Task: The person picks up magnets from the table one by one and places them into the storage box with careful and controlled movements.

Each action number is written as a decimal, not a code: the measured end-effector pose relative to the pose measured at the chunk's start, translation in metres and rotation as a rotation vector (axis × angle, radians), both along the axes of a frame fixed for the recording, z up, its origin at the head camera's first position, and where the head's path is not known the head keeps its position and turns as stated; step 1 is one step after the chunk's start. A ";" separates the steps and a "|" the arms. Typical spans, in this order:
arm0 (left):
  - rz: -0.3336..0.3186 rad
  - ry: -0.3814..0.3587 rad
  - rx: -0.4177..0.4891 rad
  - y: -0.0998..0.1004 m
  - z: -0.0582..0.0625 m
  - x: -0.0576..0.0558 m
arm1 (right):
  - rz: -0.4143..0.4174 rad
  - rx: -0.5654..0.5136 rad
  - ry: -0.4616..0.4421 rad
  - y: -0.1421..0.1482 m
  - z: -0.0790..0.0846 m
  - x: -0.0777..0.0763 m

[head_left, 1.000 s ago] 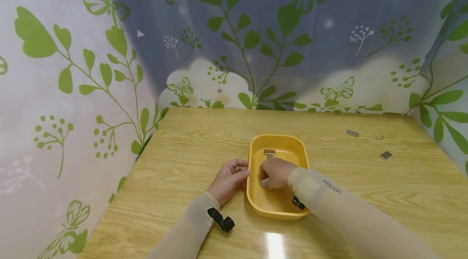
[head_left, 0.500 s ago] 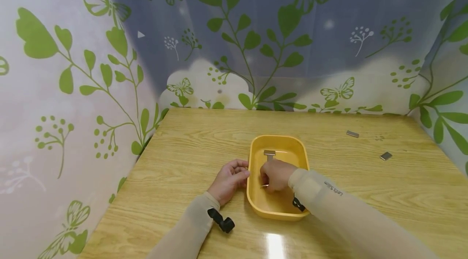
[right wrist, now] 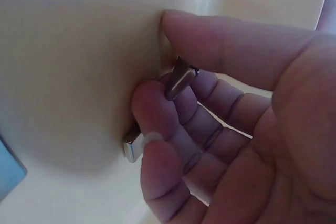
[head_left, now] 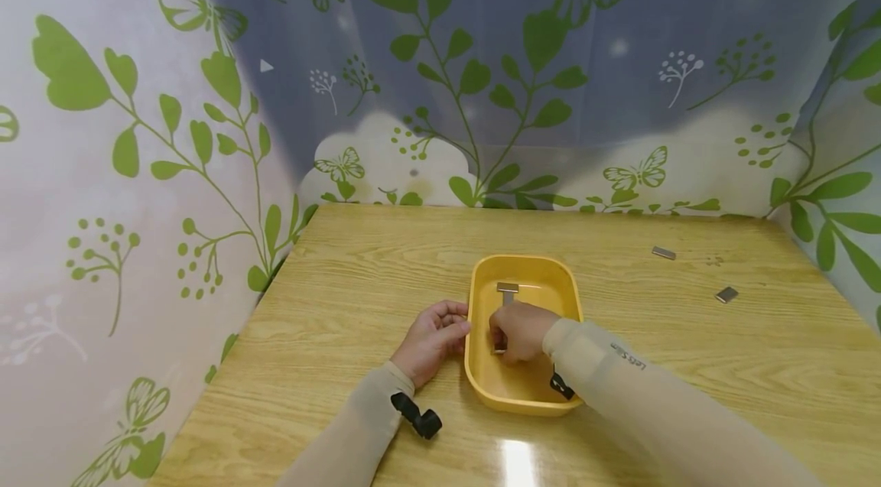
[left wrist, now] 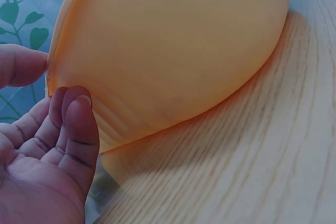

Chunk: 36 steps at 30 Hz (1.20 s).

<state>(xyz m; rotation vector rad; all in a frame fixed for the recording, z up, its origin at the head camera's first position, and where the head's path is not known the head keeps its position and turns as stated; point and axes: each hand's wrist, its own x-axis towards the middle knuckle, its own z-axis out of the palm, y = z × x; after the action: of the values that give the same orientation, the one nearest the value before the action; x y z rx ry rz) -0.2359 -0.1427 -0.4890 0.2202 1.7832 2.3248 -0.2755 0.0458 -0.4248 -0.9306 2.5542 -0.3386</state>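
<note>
A yellow rectangular plastic container [head_left: 482, 387] stands on the wooden table. My left hand [head_left: 432, 338] grips its left rim; in the left wrist view the thumb lies at the rim and the curled fingers bear on the outer wall [left wrist: 173, 51]. Inside the container my right hand [head_left: 523, 328] pinches a small shiny metal block [right wrist: 182, 80] between thumb and fingers. Another metal block [right wrist: 134, 146] shows beyond the fingertips. Past that hand, on the container floor, a metal block [head_left: 508, 287] lies crosswise above a lengthwise one [head_left: 508, 298], partly hidden by the fingers.
Two more small metal blocks, one farther back [head_left: 664, 252] and one nearer [head_left: 726, 294], lie on the table [head_left: 372, 258] to the right. A leaf-patterned cloth [head_left: 440, 128] closes off the back and sides. A pale blue corner [right wrist: 9, 169] shows in the right wrist view.
The metal block in my right hand has turned: its bright face showed a second ago, and now a thin edge shows. The left hand and container stay put.
</note>
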 end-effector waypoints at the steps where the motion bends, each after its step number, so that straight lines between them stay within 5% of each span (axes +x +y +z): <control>1: -0.002 0.001 0.003 0.000 0.000 0.000 | -0.001 0.004 0.007 0.000 0.000 0.000; 13: -0.012 0.019 0.023 0.001 0.000 0.000 | 0.000 -0.043 0.095 0.004 -0.003 -0.005; 36: -0.004 0.005 0.017 0.000 -0.002 0.000 | 0.028 -0.020 0.119 0.005 0.005 -0.003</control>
<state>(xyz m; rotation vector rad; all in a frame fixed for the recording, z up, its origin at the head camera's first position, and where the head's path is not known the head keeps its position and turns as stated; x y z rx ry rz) -0.2362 -0.1428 -0.4906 0.2328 1.7642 2.3395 -0.2786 0.0510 -0.4199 -1.0213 2.6470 -0.3090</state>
